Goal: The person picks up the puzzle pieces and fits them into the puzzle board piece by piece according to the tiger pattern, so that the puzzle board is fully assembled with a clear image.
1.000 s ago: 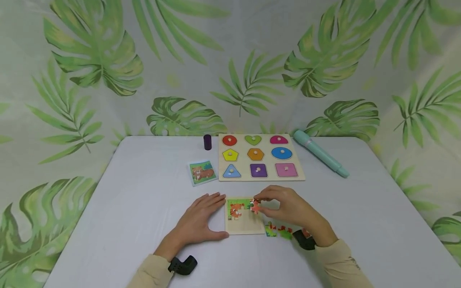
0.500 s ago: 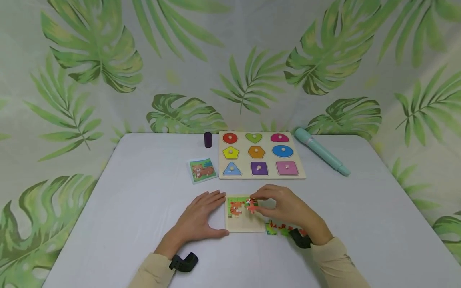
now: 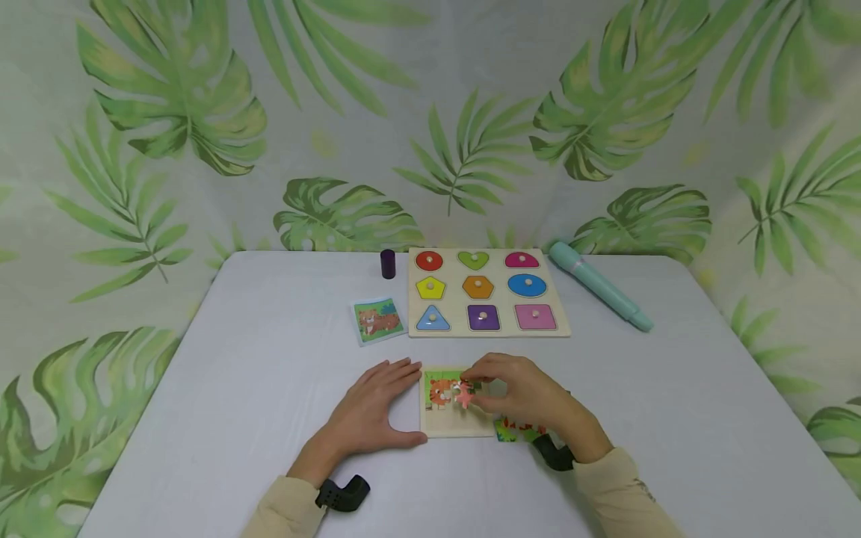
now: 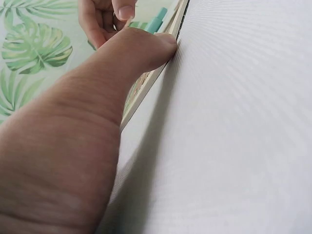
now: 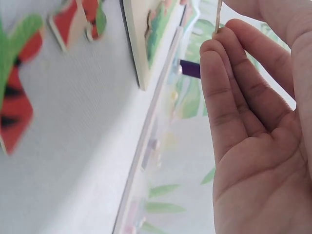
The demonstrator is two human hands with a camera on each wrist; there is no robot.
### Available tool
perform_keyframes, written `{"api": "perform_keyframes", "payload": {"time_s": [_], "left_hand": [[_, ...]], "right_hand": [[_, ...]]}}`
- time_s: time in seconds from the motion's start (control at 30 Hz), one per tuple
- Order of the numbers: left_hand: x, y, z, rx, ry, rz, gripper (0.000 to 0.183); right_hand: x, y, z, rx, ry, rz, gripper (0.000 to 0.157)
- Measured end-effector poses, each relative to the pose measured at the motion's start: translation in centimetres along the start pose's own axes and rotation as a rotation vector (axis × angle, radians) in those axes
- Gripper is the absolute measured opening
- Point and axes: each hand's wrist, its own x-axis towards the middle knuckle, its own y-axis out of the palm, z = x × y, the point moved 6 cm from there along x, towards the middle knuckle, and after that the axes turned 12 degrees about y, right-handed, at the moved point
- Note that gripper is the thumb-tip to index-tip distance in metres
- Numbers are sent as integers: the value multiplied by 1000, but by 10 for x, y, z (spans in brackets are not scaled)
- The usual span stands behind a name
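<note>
A wooden jigsaw tray (image 3: 457,427) lies at the front middle, with a tiger's head fitted at its upper left. Along its left side rests my left hand (image 3: 372,412), fingers straight and thumb at the near left corner. In the left wrist view that thumb (image 4: 151,51) lies against the tray's edge. My right hand (image 3: 525,387) pinches a reddish jigsaw piece (image 3: 463,396) over the tray, beside the tiger's head. Only the piece's thin edge (image 5: 219,14) shows in the right wrist view. Several loose jigsaw pieces (image 3: 506,430) lie right of the tray, partly hidden by the right wrist.
Behind the tray lies a knobbed shape board (image 3: 448,302). A picture card (image 3: 378,321) is to its left, below a dark purple cylinder (image 3: 388,264). A teal pen-shaped object (image 3: 599,286) lies at the right. Leaf-printed cloth (image 3: 464,149) hangs behind the table.
My right hand has moved left over the tray with the jigsaw piece, bringing it nearer the tiger's head, and the piece has turned. My left hand stays in place.
</note>
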Motion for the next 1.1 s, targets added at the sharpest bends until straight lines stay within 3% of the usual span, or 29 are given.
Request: {"api": "perform_keyframes", "payload": {"time_s": [0.4,1.1], "left_hand": [[-2,-1,1,10,-8,7,101],[-1,1,1,4,-18,4,100]], "right_hand": [[7,17,3,1,-14,26,28],[11,29,2,-141,33,61,22]]}}
